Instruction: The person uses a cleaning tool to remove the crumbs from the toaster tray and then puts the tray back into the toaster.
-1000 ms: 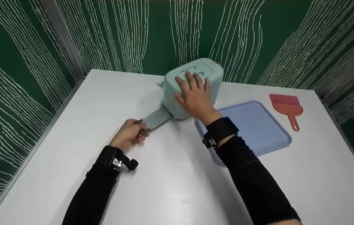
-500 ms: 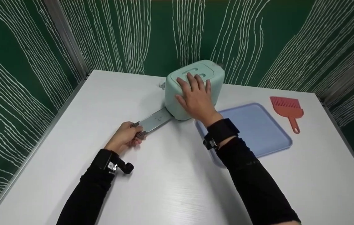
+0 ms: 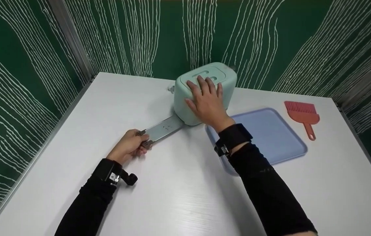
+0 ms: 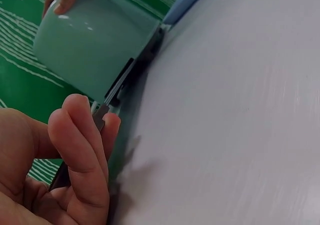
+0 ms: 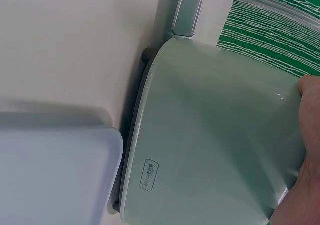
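More of the metal tray [image 3: 165, 128] is showing between the toaster [image 3: 181, 95] and the left hand [image 3: 131, 144] than in the earlier frame, the left hand having shifted slightly toward the lower left. Just left of centre in the head view, the metal tray is lying with its long axis running from lower left to upper right, its inner end disappearing at the toaster's lower edge; from the left hand, it is extending up and rightward. Left thumb and fingers are pinching its brownish outer end, so the left hand is being the nearer one. Near the upper middle, the right hand [image 3: 209, 106] is resting on the toaster, fingers spread apart. Low in the right wrist view, a small outlined label [image 5: 149, 175] on the toaster is apparently reading "Bear", the marks after it being too small to tell
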`<state>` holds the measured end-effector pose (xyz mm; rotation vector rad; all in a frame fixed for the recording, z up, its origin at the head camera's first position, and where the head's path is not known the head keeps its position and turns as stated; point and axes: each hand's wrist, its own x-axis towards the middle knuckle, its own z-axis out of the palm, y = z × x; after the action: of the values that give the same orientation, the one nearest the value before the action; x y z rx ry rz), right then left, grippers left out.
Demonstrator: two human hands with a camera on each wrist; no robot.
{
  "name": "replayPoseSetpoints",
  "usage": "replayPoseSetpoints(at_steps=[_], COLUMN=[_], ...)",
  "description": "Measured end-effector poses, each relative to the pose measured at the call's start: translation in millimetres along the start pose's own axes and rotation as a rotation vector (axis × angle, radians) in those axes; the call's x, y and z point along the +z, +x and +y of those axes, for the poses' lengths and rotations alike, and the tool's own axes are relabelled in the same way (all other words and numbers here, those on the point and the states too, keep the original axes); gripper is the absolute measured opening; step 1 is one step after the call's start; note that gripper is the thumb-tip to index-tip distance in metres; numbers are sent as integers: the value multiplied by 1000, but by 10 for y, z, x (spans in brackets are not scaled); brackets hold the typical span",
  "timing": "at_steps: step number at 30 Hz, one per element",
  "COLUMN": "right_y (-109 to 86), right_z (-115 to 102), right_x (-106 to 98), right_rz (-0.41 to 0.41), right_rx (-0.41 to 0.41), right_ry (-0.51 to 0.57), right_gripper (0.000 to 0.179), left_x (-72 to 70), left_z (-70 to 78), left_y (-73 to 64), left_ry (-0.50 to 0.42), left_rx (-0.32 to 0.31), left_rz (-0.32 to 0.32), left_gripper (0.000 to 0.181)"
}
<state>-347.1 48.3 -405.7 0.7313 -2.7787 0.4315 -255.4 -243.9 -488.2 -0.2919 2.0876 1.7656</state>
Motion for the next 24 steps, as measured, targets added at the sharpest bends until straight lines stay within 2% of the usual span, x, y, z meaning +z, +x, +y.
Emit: replayPoseSetpoints(at_steps=[6, 24], right_y=[-8, 3], right_z=[4, 8], right_x=[-1, -7], right_rz=[5, -4], right_rx=[0, 3], right_ry=[-2, 1], right_gripper=[62, 63], left_x=[35, 172], left_z=[20, 37], left_y=[-52, -177], left_ry=[-60, -70], left_rx=[11, 18], left_rz=[-17, -28], left_gripper=[31, 22])
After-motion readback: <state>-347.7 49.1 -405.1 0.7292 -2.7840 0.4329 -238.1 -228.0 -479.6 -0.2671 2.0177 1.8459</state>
